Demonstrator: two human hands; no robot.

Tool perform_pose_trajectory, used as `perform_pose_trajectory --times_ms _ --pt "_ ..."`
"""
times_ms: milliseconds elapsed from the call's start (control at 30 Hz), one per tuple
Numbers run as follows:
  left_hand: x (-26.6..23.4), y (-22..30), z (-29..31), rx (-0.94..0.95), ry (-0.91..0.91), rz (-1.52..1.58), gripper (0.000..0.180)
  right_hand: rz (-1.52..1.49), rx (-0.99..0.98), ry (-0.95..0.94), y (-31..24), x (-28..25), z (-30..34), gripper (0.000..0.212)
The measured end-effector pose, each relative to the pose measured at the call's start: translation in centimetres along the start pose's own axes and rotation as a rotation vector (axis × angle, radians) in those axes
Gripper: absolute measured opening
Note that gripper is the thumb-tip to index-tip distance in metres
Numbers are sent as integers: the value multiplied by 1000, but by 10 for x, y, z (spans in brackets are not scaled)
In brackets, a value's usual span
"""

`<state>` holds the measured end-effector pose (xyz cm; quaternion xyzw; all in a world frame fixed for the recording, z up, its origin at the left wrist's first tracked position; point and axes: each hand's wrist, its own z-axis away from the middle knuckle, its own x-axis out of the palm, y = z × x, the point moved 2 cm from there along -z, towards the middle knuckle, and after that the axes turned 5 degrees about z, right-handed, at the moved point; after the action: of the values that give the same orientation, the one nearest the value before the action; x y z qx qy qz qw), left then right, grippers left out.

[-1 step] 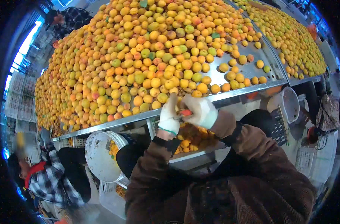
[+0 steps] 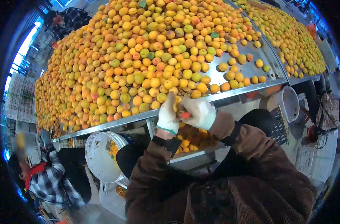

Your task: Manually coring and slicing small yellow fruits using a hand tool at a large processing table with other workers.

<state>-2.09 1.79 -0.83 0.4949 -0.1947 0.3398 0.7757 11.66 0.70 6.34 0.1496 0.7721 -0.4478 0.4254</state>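
Observation:
Both my hands, in white gloves with bare or stained fingertips, meet just over the near metal edge of a table heaped with apricots (image 2: 121,67). My left hand (image 2: 167,115) is closed round an apricot (image 2: 176,103), mostly hidden by the fingers. Wrapped in my right hand (image 2: 198,112) is a small tool with a red handle (image 2: 185,115); a thin part of it points toward the left hand, and its tip cannot be made out. Below my hands, a container holds orange apricot pieces (image 2: 188,142).
The metal table rim (image 2: 140,117) runs across in front of me. A white bucket (image 2: 102,156) stands at my left, above a white crate (image 2: 112,198). Another bucket (image 2: 290,104) is at the right. A person in a checked shirt (image 2: 52,183) sits at the left.
My hands stay together and shift only slightly. The right fingers have turned a little, and more of the red handle and the thin part beside it shows.

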Motion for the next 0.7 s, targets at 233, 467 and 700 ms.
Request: perform_pose_trajectory --times_ms 233,467,700 --pt "28 21 17 -91 -42 -186 50 -231 579 477 72 -35 -19 31" --pt "-18 20 -7 289 -186 -560 40 310 483 215 110 -59 -18 28" --pt "6 39 3 888 -448 -1482 41 584 463 -24 133 -42 5 36"
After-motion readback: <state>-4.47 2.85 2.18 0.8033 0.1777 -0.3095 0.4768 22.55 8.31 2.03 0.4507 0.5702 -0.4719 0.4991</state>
